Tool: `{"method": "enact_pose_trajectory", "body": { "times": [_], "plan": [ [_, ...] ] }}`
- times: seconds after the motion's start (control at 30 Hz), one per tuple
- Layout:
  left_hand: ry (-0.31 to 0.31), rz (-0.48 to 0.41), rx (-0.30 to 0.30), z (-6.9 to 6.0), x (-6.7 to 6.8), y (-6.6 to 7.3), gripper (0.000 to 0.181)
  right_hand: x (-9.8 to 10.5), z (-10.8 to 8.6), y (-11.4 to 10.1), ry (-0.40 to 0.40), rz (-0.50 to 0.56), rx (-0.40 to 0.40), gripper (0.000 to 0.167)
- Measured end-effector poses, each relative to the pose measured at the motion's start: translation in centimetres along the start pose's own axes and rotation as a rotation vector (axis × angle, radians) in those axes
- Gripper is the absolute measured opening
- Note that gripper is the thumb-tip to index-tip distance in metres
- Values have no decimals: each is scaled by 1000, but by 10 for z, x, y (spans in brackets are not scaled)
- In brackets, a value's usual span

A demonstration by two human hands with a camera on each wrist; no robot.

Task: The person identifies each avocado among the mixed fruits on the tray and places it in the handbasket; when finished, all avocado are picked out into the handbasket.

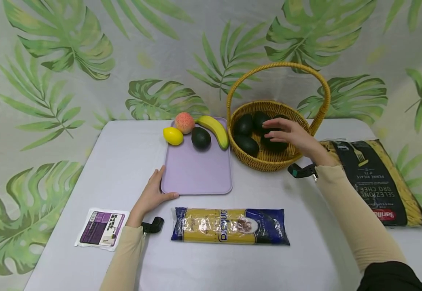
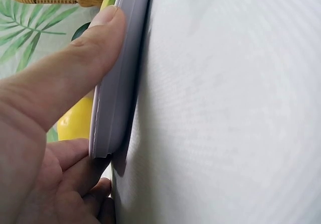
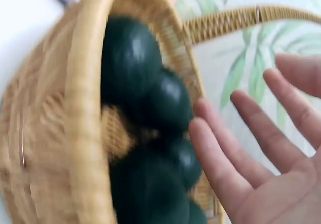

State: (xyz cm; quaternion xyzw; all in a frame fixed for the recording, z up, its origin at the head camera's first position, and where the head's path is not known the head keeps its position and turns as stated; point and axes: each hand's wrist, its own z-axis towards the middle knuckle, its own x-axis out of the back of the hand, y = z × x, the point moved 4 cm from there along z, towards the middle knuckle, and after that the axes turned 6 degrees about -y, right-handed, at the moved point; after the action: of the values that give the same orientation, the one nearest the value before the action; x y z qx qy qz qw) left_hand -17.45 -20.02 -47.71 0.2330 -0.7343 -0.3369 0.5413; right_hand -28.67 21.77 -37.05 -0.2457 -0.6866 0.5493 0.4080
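Note:
My left hand (image 1: 151, 197) holds the near left corner of a lilac tray (image 1: 198, 173), thumb along the front rim and fingers at the left side. The left wrist view shows that thumb on the tray's wall (image 2: 118, 93). At the tray's far end lie a lemon (image 1: 173, 136), a peach (image 1: 184, 123), a dark green avocado (image 1: 201, 138) and a banana (image 1: 215, 130). Over the wicker basket (image 1: 265, 165) is my right hand (image 1: 293, 136), fingers spread, holding nothing. Several avocados (image 3: 131, 58) sit in the basket; in the head view the hand partly covers some.
In front of the tray lies a yellow and blue spaghetti pack (image 1: 230, 226). A flat purple-labelled white package (image 1: 102, 228) is left of my left forearm. At the right, beyond my right forearm, lies a large penne bag (image 1: 378, 182). The basket's tall handle (image 1: 278, 65) arches above it.

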Motion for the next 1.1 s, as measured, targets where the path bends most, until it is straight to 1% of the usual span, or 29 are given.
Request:
{"method": "enact_pose_trajectory", "body": {
  "times": [0.1, 0.23, 0.3, 0.43, 0.63, 0.8, 0.9, 1.1],
  "plan": [
    [-1, 1, -2, 0, 0, 0, 108, -16, 8, -6, -87, 53, 44, 45],
    [-1, 0, -3, 0, 0, 0, 108, -41, 21, -17, -204, 81, 89, 44],
    [0, 1, -5, 0, 0, 0, 108, -54, 29, -21, -249, 93, 96, 45],
    [1, 2, -4, 1, 0, 0, 108, -77, 47, -27, -295, 81, 75, 48],
    [1, -1, 0, 1, 0, -1, 108, -108, 77, -28, -309, 18, 44, 53],
    [4, -3, -1, 0, 1, 0, 107, -127, 101, -24, -311, -45, -11, 58],
    [4, -3, 1, 0, 0, 0, 108, -134, 115, -20, -309, -82, -36, 59],
    [5, 2, 2, 2, 0, -1, 109, -143, 139, -13, -259, -192, -78, 58]
  ]
}}
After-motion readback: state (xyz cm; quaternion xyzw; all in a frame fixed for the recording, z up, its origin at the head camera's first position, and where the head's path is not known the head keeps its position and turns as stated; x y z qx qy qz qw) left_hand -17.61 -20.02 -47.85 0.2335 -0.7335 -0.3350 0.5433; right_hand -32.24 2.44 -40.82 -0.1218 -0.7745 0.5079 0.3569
